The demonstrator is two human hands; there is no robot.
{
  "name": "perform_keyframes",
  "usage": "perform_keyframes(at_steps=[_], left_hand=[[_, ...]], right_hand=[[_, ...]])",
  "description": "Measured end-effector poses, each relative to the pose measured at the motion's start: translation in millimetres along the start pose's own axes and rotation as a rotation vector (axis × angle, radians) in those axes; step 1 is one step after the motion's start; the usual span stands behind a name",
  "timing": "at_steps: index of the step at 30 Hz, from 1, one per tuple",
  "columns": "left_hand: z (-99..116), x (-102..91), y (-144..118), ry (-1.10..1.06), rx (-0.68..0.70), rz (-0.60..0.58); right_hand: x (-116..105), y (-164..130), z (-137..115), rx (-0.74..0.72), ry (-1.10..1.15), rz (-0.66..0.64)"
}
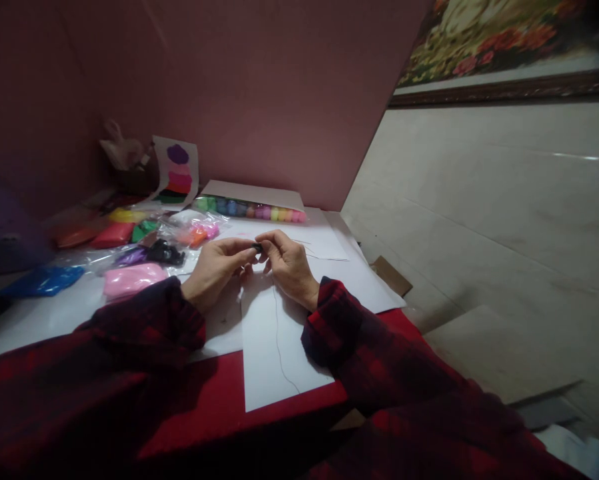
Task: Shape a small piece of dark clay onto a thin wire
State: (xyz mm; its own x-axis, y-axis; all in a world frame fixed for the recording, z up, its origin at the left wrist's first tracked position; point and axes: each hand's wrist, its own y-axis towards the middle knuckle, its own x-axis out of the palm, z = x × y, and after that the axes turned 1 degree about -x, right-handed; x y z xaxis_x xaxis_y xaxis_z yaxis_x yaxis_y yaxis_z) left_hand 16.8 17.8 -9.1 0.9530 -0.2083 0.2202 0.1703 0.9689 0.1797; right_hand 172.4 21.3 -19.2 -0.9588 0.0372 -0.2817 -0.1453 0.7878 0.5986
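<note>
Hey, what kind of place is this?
Probably a home craft table: bagged blocks of coloured modelling clay lie on white paper sheets, and a framed flower picture leans on the wall.

Dim pink wall, framed floral painting.

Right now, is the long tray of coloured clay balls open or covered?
Open: the tray shows its coloured balls; a white flap stands behind.
</note>
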Motion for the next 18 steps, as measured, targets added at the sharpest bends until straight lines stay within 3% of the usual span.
perform_keyframes(at_steps=[18], left_hand=[[4.1,3.3,-2.1,-0.055,-0.001,0.016]], right_hand=[[0.5,-0.3,-1.0,-0.041,-0.046,-0.040]])
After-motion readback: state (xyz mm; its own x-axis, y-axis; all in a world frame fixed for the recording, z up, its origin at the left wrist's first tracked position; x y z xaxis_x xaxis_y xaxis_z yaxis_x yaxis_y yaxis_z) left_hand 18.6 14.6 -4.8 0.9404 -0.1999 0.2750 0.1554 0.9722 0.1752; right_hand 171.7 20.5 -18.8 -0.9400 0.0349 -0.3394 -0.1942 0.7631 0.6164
